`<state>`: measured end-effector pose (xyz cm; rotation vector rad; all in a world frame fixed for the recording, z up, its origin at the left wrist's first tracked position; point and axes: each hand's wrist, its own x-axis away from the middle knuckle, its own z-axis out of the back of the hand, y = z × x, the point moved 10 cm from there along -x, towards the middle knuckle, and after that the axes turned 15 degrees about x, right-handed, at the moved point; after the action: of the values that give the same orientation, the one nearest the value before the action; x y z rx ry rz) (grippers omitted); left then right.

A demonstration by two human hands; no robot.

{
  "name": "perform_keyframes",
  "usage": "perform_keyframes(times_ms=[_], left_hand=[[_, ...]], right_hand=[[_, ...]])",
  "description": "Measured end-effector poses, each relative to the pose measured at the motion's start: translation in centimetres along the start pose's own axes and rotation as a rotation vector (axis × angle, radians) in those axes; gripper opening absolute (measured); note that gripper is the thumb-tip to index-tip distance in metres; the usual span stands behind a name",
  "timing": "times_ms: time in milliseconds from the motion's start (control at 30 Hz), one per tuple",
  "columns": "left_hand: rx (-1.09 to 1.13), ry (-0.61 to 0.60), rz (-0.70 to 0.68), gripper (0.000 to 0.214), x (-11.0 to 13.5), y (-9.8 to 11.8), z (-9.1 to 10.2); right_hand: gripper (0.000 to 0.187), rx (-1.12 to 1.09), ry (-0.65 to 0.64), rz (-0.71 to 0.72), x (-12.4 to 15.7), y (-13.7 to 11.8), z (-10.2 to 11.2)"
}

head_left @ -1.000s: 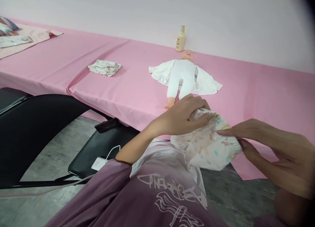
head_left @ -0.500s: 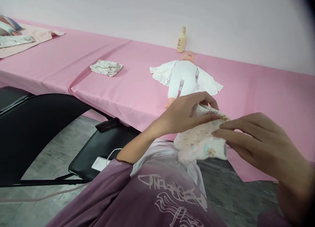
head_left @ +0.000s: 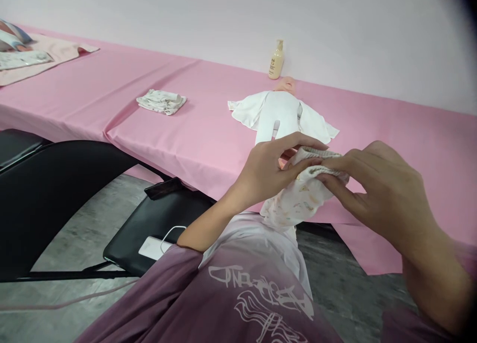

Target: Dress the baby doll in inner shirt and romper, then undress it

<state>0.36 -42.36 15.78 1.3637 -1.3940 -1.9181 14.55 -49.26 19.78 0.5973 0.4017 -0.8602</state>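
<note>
A small white pair of baby pants with a coloured print hangs between my hands in front of the table. My left hand grips the gathered elastic waistband from the left, thumb in front and fingers behind. On the other side, my right hand pinches the same waistband between thumb and fingers. Beyond them a baby doll lies on its back in white clothes, sleeves spread out to both sides. Its feet are mostly hidden behind my left hand.
A pump bottle stands by the wall behind the doll. Folded printed clothes lie on the pink tablecloth. At the lower left are black chairs, one bearing a white power bank with a cable.
My right hand has moved up from the lower fabric to the waistband. The pants have turned, and their elastic opening now gathers between both hands.
</note>
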Motion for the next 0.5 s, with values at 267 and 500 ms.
perform_keyframes(times_ms=[267, 500], left_hand=[[-0.083, 0.044, -0.004, 0.028, 1.0, 0.1, 0.6], [0.028, 0.041, -0.009, 0.042, 1.2, 0.0, -0.1]], right_hand=[[0.026, -0.009, -0.06, -0.159, -0.2, 1.2, -0.8], [0.023, 0.005, -0.016, -0.219, 0.0, 1.6, -0.6]])
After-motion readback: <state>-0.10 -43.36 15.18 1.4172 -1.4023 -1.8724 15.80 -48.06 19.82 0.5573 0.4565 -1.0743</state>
